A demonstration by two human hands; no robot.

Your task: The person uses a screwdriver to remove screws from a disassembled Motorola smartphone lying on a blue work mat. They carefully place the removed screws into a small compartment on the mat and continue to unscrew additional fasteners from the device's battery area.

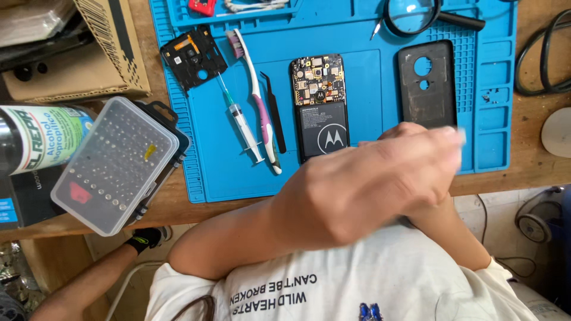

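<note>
Head view, looking down over the counter (523, 169).

- Left hand (369, 187): raised above the near edge of the blue work mat (238, 178) and motion-blurred. Its fingers (440, 148) are curled inward. A pale smear shows at the tips, but I cannot tell whether it is something held or only blur.
- Right forearm (455, 238): comes up from the near right and passes beneath the left hand. The right hand itself is hidden, so its grasp cannot be told.
- Opened smartphone (318, 107): lies flat at the middle of the mat, circuit board toward the far edge and battery toward the near edge. Its long axis runs near-to-far, parallel to the mat's side edges. It lies just beyond the left knuckles, which cover its near end in this view. The left hand is judged the nearer one.
- Black back cover (427, 83): lies flat, right of the phone and parallel to it, just beyond the fingertips.
- Left of the phone, in order: black tweezers (275, 113), toothbrush (259, 101), syringe (241, 116). All three lie roughly along the same axis.
- Black inner frame (193, 56): far-left corner of the mat, tilted.
- Magnifying glass (413, 12): far edge of the mat.
- Clear screwdriver-bit case (116, 163): overlaps the mat's left edge, closed.
</note>
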